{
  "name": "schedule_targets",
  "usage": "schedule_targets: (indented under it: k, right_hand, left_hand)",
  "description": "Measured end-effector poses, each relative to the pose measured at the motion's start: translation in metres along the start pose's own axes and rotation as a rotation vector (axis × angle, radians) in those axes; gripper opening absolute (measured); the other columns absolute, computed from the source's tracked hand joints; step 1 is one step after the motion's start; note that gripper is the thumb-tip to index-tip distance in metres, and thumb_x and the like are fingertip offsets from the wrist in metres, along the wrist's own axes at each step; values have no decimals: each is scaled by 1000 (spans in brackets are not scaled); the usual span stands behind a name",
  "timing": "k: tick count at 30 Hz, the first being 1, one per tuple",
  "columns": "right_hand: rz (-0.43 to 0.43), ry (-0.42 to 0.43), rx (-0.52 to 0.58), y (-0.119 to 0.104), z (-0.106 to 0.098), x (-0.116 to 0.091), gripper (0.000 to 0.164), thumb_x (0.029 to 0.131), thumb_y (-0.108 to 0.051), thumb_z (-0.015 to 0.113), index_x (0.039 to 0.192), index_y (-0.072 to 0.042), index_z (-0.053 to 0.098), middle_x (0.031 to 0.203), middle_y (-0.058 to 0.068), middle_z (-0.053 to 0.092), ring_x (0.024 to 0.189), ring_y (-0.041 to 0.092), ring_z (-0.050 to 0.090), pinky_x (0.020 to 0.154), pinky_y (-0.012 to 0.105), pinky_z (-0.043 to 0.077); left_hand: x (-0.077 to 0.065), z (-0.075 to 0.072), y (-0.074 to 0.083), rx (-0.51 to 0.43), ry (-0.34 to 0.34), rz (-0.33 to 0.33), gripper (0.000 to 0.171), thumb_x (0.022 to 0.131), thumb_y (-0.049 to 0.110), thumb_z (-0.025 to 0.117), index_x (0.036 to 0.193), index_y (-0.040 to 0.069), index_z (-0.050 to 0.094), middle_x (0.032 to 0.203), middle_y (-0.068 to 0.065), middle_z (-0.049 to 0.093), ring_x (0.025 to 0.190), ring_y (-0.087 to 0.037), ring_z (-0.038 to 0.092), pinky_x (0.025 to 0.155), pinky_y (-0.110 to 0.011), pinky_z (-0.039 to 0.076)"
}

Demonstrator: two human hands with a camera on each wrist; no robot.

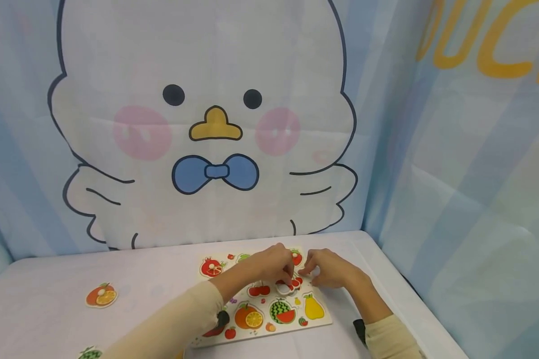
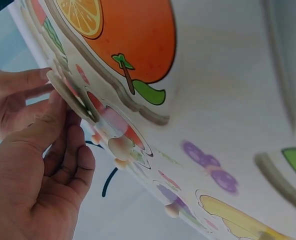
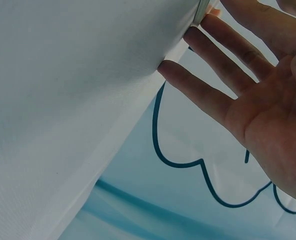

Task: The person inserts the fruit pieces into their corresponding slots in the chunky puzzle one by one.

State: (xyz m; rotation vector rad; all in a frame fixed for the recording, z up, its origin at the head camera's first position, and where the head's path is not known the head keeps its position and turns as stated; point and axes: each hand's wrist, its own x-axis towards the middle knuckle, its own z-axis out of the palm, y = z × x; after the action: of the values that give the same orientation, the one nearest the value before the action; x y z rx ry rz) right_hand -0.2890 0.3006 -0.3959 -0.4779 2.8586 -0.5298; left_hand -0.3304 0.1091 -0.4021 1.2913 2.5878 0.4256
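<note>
A fruit puzzle board [image 1: 296,329] lies on the white table, with printed fruits and fitted pieces. My left hand [image 1: 271,264] reaches over its right half, and its thumb and fingers pinch a flat puzzle piece [image 2: 70,95] with a pale edge and red print, tilted up from the board. From the right side, my right hand [image 1: 332,269] meets the board's edge; a fingertip touches the piece's end in the left wrist view. Its other fingers [image 3: 198,92] are straight and spread, their tips against the table in the right wrist view.
An orange piece [image 1: 101,295] lies on the table at left, and a watermelon piece [image 1: 90,353] sits lower down, partly cut off. Small round knobs [image 2: 120,148] stand up from fitted pieces. A curtain with a cartoon bird [image 1: 215,209] hangs behind the table.
</note>
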Motion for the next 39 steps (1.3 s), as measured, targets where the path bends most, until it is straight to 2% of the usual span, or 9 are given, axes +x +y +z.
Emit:
schedule_targets:
  k: [10, 15, 23, 33, 39]
  right_hand:
    - [-33, 11, -21, 1, -1, -1, 30, 75, -3, 78, 99, -21, 77, 95, -7, 58, 94, 19, 54, 82, 38, 49]
    - [-37, 9, -21, 2, 0, 0, 30, 76, -3, 77, 99, -22, 77, 95, -8, 58, 93, 19, 54, 85, 39, 48]
    - [-65, 11, -21, 3, -1, -1, 30, 76, -1, 76, 99, -20, 77, 94, -7, 58, 92, 19, 54, 84, 39, 48]
    - [-48, 14, -10, 1, -1, -1, 28, 76, -2, 76, 96, -20, 77, 96, -7, 58, 95, 20, 54, 85, 42, 47]
    - [-59, 17, -16, 2, 0, -1, 28, 76, -1, 76, 97, -20, 77, 95, -8, 58, 94, 19, 54, 85, 41, 47]
  left_hand:
    - [1, 0, 3, -14, 0, -27, 5, 83, 23, 75, 81, 18, 74, 69, 13, 62, 64, -5, 56, 60, -14, 47]
    - [5, 2, 3, 4, 6, -30, 6, 82, 24, 75, 81, 18, 74, 68, 12, 61, 65, -5, 55, 61, -14, 47]
    - [9, 5, 5, 38, 21, -72, 8, 81, 29, 76, 77, 23, 72, 68, 13, 58, 75, -8, 50, 64, -16, 45]
    - [10, 6, 10, 72, 36, -92, 11, 80, 30, 77, 77, 22, 71, 69, 12, 57, 77, -9, 49, 65, -16, 44]
    - [10, 8, 11, 72, 39, -89, 10, 79, 28, 78, 79, 20, 72, 69, 12, 58, 72, -6, 52, 64, -15, 45]
